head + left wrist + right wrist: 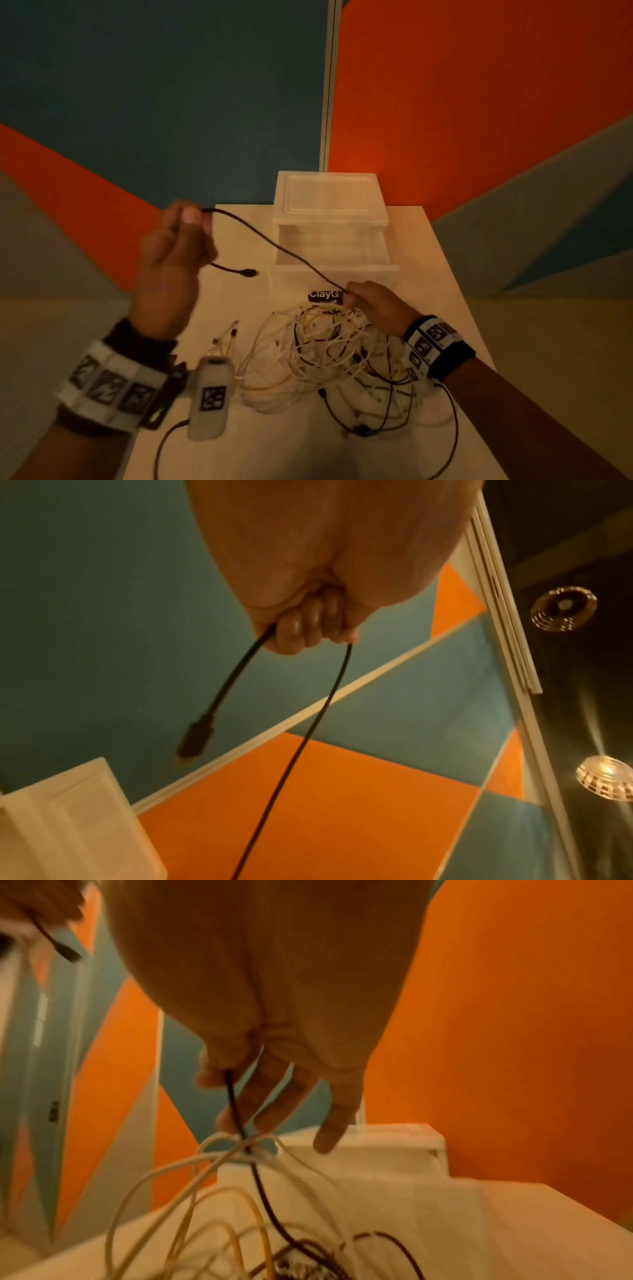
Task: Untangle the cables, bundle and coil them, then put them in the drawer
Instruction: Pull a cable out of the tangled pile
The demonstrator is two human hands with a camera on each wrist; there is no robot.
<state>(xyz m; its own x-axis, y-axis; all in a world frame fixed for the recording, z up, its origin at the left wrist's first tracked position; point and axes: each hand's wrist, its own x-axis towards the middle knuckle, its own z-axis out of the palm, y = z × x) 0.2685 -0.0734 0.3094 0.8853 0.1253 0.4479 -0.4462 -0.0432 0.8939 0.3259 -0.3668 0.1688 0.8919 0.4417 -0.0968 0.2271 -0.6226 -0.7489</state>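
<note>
My left hand (178, 240) is raised at the left and grips a black cable (274, 245) near its end; the plug (248, 273) dangles below the fist. The left wrist view shows that left hand (308, 626) curled round the black cable (298, 750), with the plug (195, 737) hanging. The cable runs down and right to my right hand (371, 305), which pinches it just above the tangle (335, 359) of white, yellow and black cables. In the right wrist view my right hand (236, 1085) pinches the black cable (232, 1096) while white cables (219, 1150) hang over it.
A translucent plastic drawer unit (330, 233) stands at the back of the white table (445, 291), its drawers pushed in and a dark label (323, 296) on the front. A white device (212, 397) with a marker sits by my left wrist. Orange and teal walls surround the table.
</note>
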